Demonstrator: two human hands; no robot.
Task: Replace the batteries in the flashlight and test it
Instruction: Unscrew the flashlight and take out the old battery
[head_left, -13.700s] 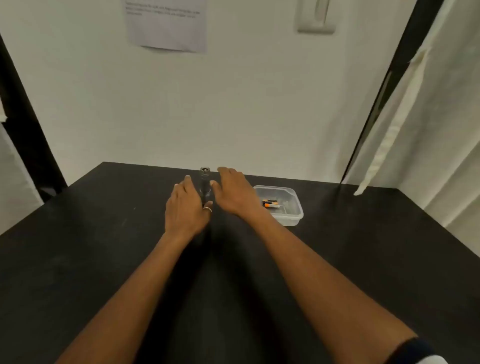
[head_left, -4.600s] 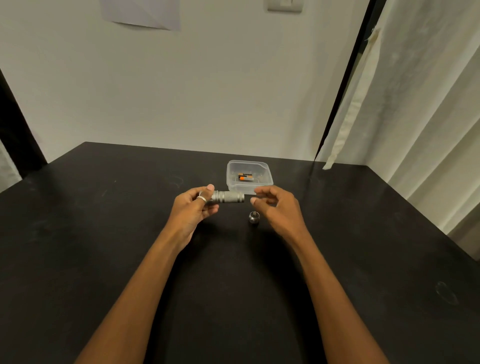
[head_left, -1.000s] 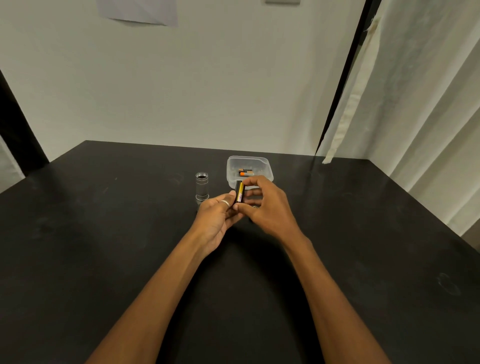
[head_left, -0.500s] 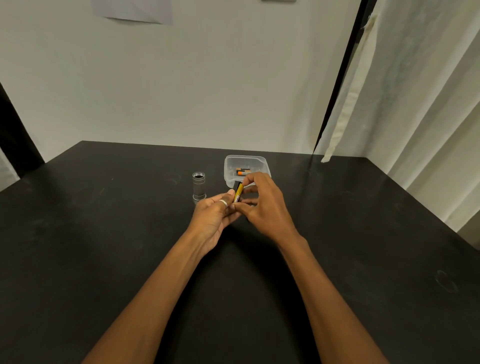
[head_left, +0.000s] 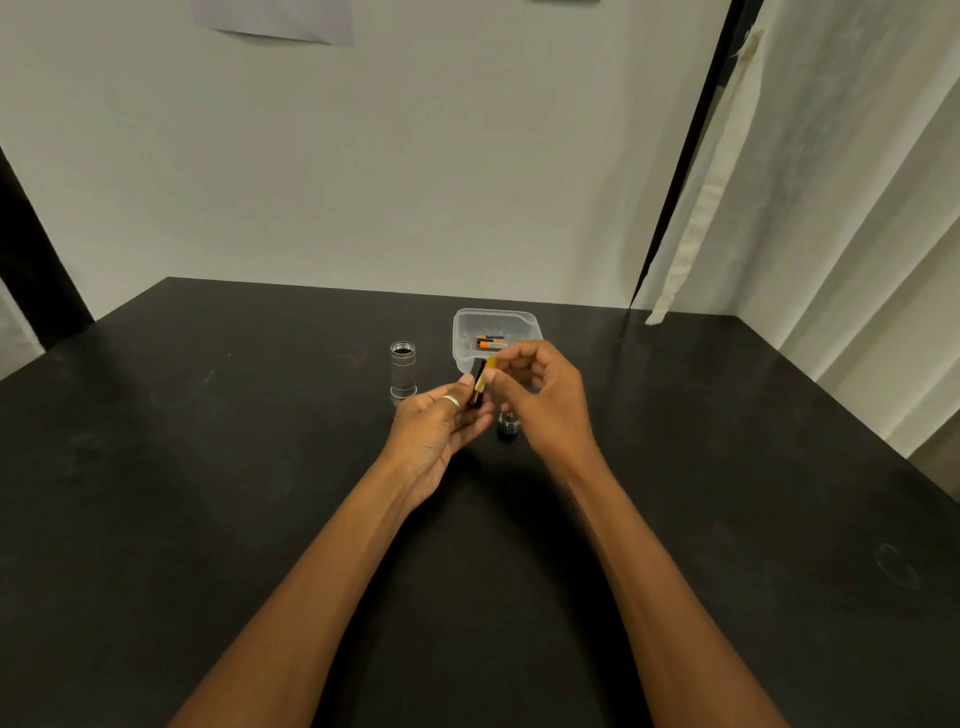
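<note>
Left hand (head_left: 441, 431) grip holds black battery holder (head_left: 476, 387) upright over surface (head_left: 208, 493); right hand (head_left: 540, 395) grip pinches yellow battery (head_left: 488, 375) at it. Flashlight body (head_left: 402, 370) stands left of battery tub (head_left: 467, 332), cap (head_left: 509, 423) beneath right hand.

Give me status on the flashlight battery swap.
Done: flashlight body stands open on the table, cap off beside it. In hand: left hand holds the battery holder; right hand pinches a battery there. Left: fit batteries from the tub, reassemble, test.
</note>
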